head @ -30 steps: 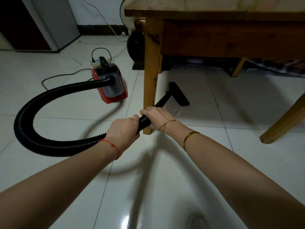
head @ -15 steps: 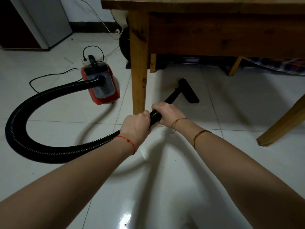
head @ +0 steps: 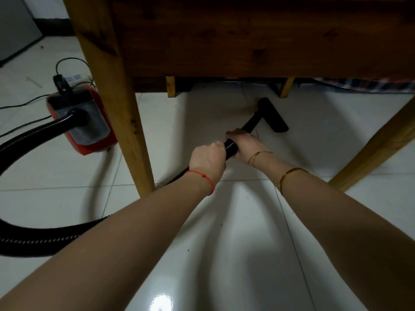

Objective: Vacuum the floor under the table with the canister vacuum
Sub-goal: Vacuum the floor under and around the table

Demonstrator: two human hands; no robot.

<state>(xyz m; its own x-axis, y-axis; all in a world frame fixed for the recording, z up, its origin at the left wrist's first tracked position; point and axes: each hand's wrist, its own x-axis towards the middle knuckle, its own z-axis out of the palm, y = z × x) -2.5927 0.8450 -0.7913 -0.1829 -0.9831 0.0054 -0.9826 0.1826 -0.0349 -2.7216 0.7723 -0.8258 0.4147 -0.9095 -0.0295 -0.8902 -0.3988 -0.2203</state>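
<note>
A red canister vacuum [head: 89, 140] stands on the white tiled floor at the left, just outside the wooden table's near left leg [head: 125, 122]. Its black ribbed hose [head: 33, 241] loops left, passes the leg and runs under the table. My left hand [head: 207, 160] grips the hose end, and my right hand [head: 243, 142] grips the black tube just ahead of it. The black floor nozzle [head: 272, 116] lies flat on the tiles under the table, beyond my hands. The table's dark apron [head: 247, 37] fills the top of the view.
Another table leg [head: 377, 149] slants at the right, and two short legs [head: 170, 87] stand at the back. A power strip [head: 74, 78] and black cords lie behind the vacuum. Plaid cloth [head: 363, 86] shows at the back right. A grey cabinet [head: 15, 30] stands far left.
My hands and the nozzle have moved right and further under the table, past the near left leg. The view has come lower and closer to the table.
</note>
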